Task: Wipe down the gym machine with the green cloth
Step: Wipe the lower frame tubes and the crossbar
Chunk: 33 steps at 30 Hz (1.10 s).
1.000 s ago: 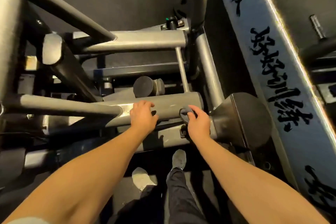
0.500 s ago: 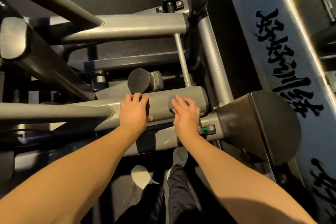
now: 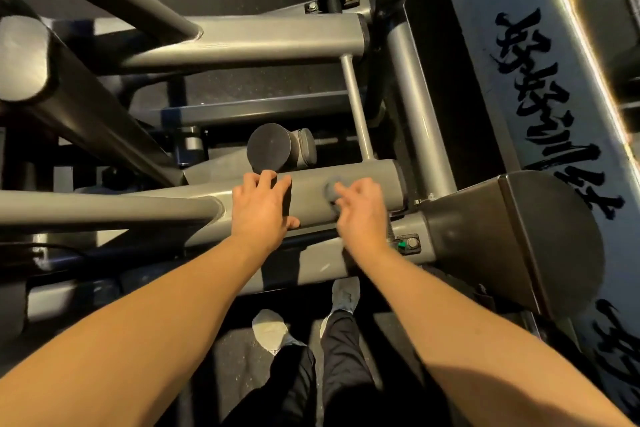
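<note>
Where right hand meets thick grey bar of gym machine, small cloth sits bunched on top of bar. Cloth looks grey, not green, in this light; blurry, mostly hidden under fingers. Right fingers bent, pinching cloth. Left hand lies on same bar just beside, fingers a bit apart, thumb on near side. Black round cap just behind left fingertips. Big black pad at right. Pale shoes below, one partly hidden by machine.
</note>
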### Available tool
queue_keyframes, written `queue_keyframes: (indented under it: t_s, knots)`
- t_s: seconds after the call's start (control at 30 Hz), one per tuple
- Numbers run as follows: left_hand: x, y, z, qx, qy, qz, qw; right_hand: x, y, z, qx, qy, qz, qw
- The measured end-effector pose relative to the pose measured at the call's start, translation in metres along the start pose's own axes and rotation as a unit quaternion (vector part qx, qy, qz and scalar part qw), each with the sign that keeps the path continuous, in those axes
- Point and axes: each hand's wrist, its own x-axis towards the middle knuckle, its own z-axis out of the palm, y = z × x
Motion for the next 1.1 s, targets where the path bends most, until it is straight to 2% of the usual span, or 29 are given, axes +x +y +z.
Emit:
queue_keyframes:
  t_s: [0.07,0.13,0.2,0.3,0.37,0.43,0.53,0.6,0.63,0.77,0.9,0.97,1.07,1.1]
  knots:
    - [0.001,-0.001,0.001,0.003,0.002,0.001,1.0,0.017,0.023,-0.021,-0.015,0.064,0.099,0.993]
    - [0.0,0.0,0.002,0.005,0.002,0.001,1.0,0.014,0.023,-0.024,-0.059,0.117,0.142,0.981]
    - [0.001,-0.001,0.002,0.006,0.004,-0.002,1.0,-0.003,-0.005,-0.005,-0.06,0.111,0.114,0.986]
    - [0.0,0.001,-0.002,0.007,-0.006,0.001,1.0,-0.038,-0.042,0.025,-0.079,0.019,-0.016,0.997]
    - [-0.001,0.0,-0.005,0.024,-0.017,0.012,0.999,-0.035,-0.037,0.021,-0.111,-0.038,-0.097,0.988]
    - [-0.001,-0.005,-0.008,0.037,-0.016,0.013,0.999,-0.012,-0.014,0.001,-0.167,-0.057,-0.107,0.979]
    - [0.001,-0.019,-0.013,0.057,-0.003,-0.022,0.998,0.012,0.016,-0.03,-0.227,-0.003,0.032,0.973]
    - [0.002,-0.023,-0.013,0.066,-0.014,-0.029,0.997,0.009,0.01,-0.028,-0.181,0.051,0.099,0.977]
    - [0.002,-0.023,-0.012,0.064,-0.018,-0.031,0.997,0.004,-0.003,-0.02,-0.149,0.056,0.103,0.982]
    - [0.001,-0.018,-0.011,0.061,-0.025,-0.039,0.997,-0.031,-0.05,0.028,-0.098,-0.01,-0.012,0.995]
    - [0.0,-0.018,-0.014,0.052,-0.027,-0.044,0.997,-0.018,-0.032,0.017,-0.117,-0.07,-0.12,0.983]
    - [0.0,-0.019,-0.015,0.044,-0.035,-0.043,0.997,0.002,0.001,-0.002,-0.136,-0.045,-0.072,0.987]
    - [0.001,-0.019,-0.015,0.043,-0.043,-0.039,0.997,0.015,0.028,-0.022,-0.114,0.059,0.112,0.985]
    - [0.001,-0.02,-0.014,0.041,-0.039,-0.04,0.998,0.013,0.022,-0.018,-0.101,0.088,0.142,0.981]
